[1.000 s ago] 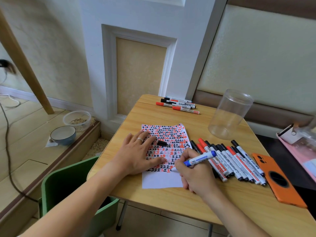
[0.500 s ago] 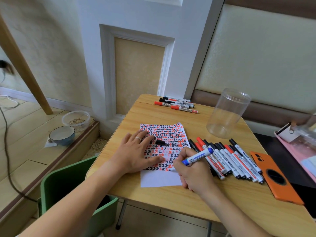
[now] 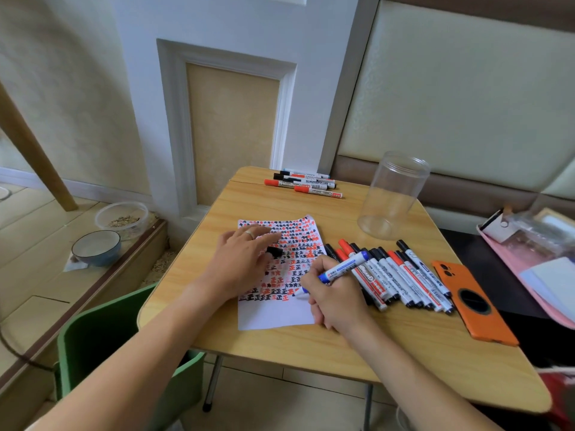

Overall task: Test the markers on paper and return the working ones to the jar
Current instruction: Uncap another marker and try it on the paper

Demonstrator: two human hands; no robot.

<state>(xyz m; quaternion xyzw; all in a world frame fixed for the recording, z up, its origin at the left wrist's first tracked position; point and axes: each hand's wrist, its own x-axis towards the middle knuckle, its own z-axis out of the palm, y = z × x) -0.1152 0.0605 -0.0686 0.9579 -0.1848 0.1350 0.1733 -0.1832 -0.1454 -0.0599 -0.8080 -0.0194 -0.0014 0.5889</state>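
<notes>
Right hand (image 3: 337,298) in writing grip on blue whiteboard marker (image 3: 340,269), tip on paper (image 3: 277,315) at last written row. Left hand (image 3: 239,259) flat, fingers straight, pinning paper beside black cap (image 3: 274,251). Empty clear jar (image 3: 390,197) beyond paper's right corner. Judgement: keep paper pinned, stroke short, light pressure.

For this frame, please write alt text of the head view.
A right hand presses a blue-capped white marker tip-down on a scribble-covered white paper sheet that the left hand holds flat on a wooden table. Capped markers and an empty clear plastic jar lie beyond.
</notes>
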